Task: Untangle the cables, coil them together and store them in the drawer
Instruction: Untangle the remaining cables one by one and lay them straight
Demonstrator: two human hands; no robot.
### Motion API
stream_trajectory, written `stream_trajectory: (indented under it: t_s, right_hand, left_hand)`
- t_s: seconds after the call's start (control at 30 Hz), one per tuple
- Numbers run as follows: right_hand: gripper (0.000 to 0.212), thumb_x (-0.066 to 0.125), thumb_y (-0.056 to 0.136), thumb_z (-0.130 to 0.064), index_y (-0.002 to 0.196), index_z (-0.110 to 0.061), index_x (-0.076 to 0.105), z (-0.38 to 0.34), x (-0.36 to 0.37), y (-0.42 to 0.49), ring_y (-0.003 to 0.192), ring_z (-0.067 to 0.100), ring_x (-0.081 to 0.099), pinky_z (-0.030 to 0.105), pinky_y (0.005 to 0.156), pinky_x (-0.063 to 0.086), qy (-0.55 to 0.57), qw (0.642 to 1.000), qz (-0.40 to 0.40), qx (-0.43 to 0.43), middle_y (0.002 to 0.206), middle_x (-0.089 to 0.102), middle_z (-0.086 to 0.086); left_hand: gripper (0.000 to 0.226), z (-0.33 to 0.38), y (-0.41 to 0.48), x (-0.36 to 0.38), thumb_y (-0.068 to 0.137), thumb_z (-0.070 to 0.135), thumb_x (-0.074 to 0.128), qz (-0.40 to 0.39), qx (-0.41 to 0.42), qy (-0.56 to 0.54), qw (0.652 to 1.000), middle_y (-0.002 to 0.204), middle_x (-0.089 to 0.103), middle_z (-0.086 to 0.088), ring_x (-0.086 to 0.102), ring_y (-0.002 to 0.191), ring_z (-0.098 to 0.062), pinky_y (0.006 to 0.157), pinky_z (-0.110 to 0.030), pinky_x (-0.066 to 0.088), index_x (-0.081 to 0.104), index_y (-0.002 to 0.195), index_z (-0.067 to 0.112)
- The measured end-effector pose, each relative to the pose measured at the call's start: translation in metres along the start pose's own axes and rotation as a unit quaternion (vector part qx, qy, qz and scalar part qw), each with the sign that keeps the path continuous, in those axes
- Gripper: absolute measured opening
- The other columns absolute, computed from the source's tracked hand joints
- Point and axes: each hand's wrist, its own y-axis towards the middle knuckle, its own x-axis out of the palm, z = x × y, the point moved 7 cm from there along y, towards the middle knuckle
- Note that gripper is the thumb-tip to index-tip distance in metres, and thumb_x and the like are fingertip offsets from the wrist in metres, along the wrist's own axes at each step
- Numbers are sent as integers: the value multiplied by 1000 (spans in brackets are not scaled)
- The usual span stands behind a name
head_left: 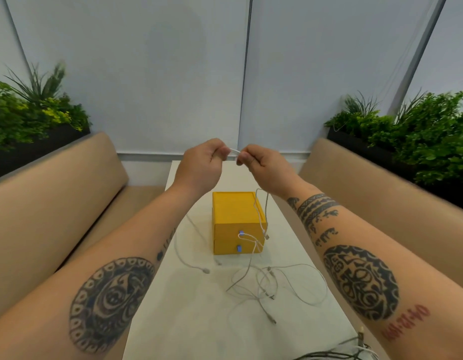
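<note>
Both hands are raised above and beyond the small yellow two-drawer box (237, 223), which stands on the long white worktop (199, 320). The left hand (200, 166) and the right hand (263, 168) are each closed into a pinch on a short stretch of thin white cable (235, 152) held taut between the fingertips. From the right hand this cable drops past the box's right edge and across its front, where it joins a loose heap of thin white charging cables (272, 289) lying on the worktop just in front of the box, with looped strands crossing one another and several small plugs showing. Another white strand (191, 261) trails to the left of the box. These leads look very light, limp and smooth, so they should slide through fingers readily but snag at crossings. A sensible hold is likely near a plug end, feeding the length through hand over hand instead of tugging the knot tight. Both drawers, each with a small blue knob (241, 233), appear shut, so their contents cannot be seen. More cables (355, 352) lie at the worktop's near edge.
</note>
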Motion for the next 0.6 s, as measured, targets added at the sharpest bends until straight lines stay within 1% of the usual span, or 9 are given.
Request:
stream_trajectory:
  t_s: [0.07, 0.13, 0.2, 0.27, 0.3, 0.37, 0.43, 0.5, 0.6]
  right_hand:
    - [27, 41, 105, -40, 89, -29, 60, 21, 9, -10, 61, 17, 50, 32, 59, 41, -7, 999, -22, 22, 66, 54, -3]
    - [27, 39, 106, -38, 91, -25, 58, 37, 15, -21, 64, 15, 50, 33, 61, 42, -5, 999, -28, 41, 68, 52, -7]
    - [26, 39, 106, -35, 92, -23, 58, 47, 19, -29, 66, 10, 50, 30, 61, 40, 0, 998, -38, 53, 71, 51, -13]
    - [26, 40, 106, -33, 92, -21, 59, 54, 20, -34, 65, 5, 48, 27, 59, 36, 0, 997, -49, 65, 71, 50, -15]
    - [26, 40, 106, -32, 93, -21, 59, 61, 19, -37, 63, 3, 47, 25, 58, 34, -12, 996, -58, 73, 69, 50, -15]
    - [25, 41, 106, -32, 92, -22, 60, 80, 17, -45, 64, 1, 48, 24, 58, 32, -46, 992, -70, 94, 70, 52, -16]
    - [24, 42, 105, -33, 88, -28, 58, 103, 13, -53, 72, 9, 53, 28, 66, 35, -71, 989, -65, 116, 76, 56, -18]
    - [25, 42, 105, -34, 85, -31, 57, 115, 12, -57, 77, 14, 56, 31, 68, 38, -76, 987, -58, 133, 79, 58, -16]
    - [27, 41, 105, -33, 87, -25, 59, 113, 13, -53, 71, 15, 55, 31, 61, 38, -41, 988, -24, 149, 76, 60, -8]
  left_hand:
    - [22, -10, 1, -7, 99, 22, 50, 37, -19, 4, 999, 64, 52, 9, 49, 68, -19, 60, -33, 38, 58, 80, 26]
    - [22, -20, -1, -10, 99, 21, 50, 57, -37, 12, 998, 63, 51, 13, 49, 67, -16, 58, -28, 35, 57, 79, 28]
    - [23, -29, -7, -11, 99, 20, 49, 68, -54, 21, 996, 65, 52, 15, 49, 69, -18, 59, -28, 34, 57, 79, 29]
    - [22, -43, -13, -13, 97, 17, 47, 77, -79, 21, 994, 67, 55, 12, 52, 72, -21, 62, -30, 38, 57, 79, 28]
    - [22, -52, -15, -16, 95, 15, 47, 85, -96, 15, 992, 70, 58, 10, 54, 75, -23, 65, -31, 41, 58, 81, 27]
    - [21, -72, -16, -29, 93, 14, 46, 127, -143, 3, 981, 87, 67, 1, 60, 88, -28, 75, -33, 45, 63, 88, 25]
    - [24, -92, -17, -43, 95, 13, 45, 157, -188, 13, 970, 100, 70, -6, 60, 97, -32, 81, -33, 44, 68, 97, 20]
    - [24, -109, -21, -47, 95, 13, 43, 143, -212, 24, 966, 98, 68, -6, 57, 93, -31, 76, -32, 41, 67, 96, 18]
    - [23, -127, -31, -38, 95, 15, 40, 96, -240, 36, 965, 94, 64, -1, 54, 89, -27, 73, -31, 37, 63, 91, 19]
